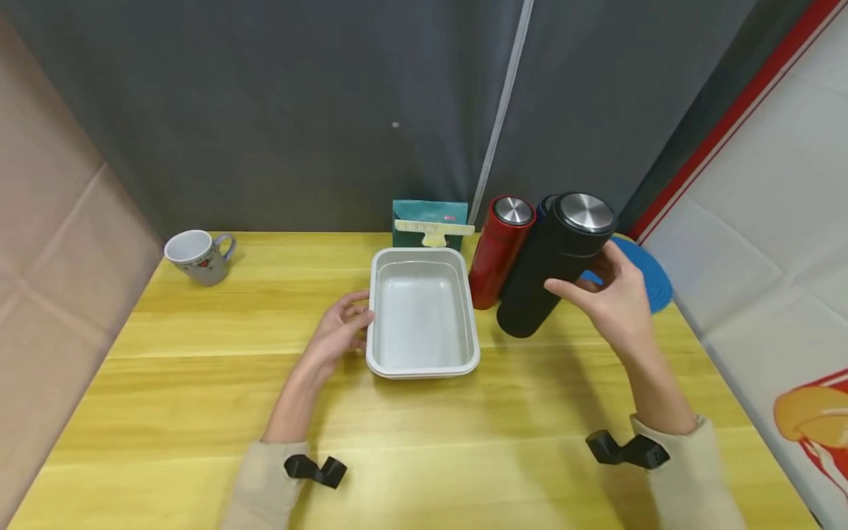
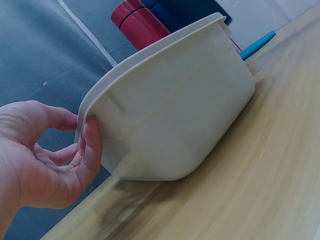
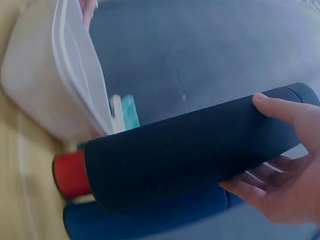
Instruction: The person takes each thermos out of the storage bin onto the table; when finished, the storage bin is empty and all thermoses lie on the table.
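My left hand (image 1: 341, 329) pinches the left rim of a white rectangular basin (image 1: 424, 316) that stands on the table; in the left wrist view the thumb and a fingertip are at its lip. With thumb and fingers around its upper part, my right hand (image 1: 612, 294) holds a tall black thermos (image 1: 546, 272) with a silver-topped lid. In the right wrist view the base of the black thermos (image 3: 175, 150) appears raised off the table. A red thermos (image 1: 497, 254) stands between it and the basin. Mostly hidden behind is a blue thermos (image 3: 150, 215).
Behind the basin is a teal packet (image 1: 430, 211) with a pale clip (image 1: 433, 230). A blue round mat (image 1: 652, 276) lies at the right, beyond my right hand. A patterned mug (image 1: 202, 256) stands at the far left. A grey curtain (image 1: 298, 110) hangs behind the wooden table (image 1: 199, 412).
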{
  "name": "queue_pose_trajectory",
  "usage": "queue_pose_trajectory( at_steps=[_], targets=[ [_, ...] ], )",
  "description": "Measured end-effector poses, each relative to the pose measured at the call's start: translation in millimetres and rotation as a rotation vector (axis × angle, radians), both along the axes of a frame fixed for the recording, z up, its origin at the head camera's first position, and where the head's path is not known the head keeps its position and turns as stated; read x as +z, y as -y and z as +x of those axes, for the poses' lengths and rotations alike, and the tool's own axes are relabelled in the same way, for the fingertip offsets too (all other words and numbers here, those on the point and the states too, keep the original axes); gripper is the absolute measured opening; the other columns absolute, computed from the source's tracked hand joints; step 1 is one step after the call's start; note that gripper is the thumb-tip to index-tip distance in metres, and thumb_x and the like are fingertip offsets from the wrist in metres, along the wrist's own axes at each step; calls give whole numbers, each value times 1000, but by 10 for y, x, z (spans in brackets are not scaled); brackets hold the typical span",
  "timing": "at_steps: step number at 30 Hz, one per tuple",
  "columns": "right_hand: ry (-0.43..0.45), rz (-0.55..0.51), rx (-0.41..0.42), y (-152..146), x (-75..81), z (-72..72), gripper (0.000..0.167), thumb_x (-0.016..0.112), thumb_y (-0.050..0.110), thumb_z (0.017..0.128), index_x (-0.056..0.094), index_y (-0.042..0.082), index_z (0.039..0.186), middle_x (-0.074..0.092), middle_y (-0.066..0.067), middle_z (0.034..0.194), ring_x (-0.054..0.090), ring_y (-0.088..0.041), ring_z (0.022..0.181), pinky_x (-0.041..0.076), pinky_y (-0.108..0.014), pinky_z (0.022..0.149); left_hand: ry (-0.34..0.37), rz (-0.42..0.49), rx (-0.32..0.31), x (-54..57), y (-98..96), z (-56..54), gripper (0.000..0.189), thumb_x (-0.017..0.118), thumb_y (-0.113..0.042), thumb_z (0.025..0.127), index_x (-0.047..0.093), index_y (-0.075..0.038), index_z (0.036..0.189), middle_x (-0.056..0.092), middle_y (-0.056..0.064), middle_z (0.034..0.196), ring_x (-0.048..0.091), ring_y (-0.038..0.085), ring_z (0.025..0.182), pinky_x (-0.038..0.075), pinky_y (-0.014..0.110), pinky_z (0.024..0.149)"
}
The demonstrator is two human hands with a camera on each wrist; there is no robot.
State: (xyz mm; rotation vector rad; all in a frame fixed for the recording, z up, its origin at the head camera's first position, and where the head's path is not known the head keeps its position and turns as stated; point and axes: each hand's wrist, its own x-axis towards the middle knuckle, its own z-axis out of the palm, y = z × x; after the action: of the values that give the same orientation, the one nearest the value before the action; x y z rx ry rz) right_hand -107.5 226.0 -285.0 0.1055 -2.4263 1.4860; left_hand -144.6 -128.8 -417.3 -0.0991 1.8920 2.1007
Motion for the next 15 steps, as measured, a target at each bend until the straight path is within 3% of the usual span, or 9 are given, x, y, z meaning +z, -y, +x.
queue_pose_trajectory(
  at_steps=[4,10,15],
  targets=[
    [-22,-41,-39,-209,-41,2,56,80,5,78,56,13,129,61,2,113,58,-12,100,51,-13,77,2,-9,-4,9,11,-18,51,54,-7,98,36,-7,145,50,24,127,59,22,84,56,33,66],
    [-62,-172,-27,-474,-112,-69,60,78,-4,76,57,12,131,61,0,114,56,-13,102,50,-12,78,-2,-21,-9,29,11,-33,51,54,-9,98,36,-8,145,50,23,128,58,23,87,56,33,68],
    [-26,-89,-105,-652,-230,-146,62,77,2,80,53,15,135,57,4,117,54,-11,105,49,-12,77,7,-20,-8,16,-1,-25,50,54,-9,97,36,-8,144,50,23,128,58,25,88,56,34,69]
  ],
)
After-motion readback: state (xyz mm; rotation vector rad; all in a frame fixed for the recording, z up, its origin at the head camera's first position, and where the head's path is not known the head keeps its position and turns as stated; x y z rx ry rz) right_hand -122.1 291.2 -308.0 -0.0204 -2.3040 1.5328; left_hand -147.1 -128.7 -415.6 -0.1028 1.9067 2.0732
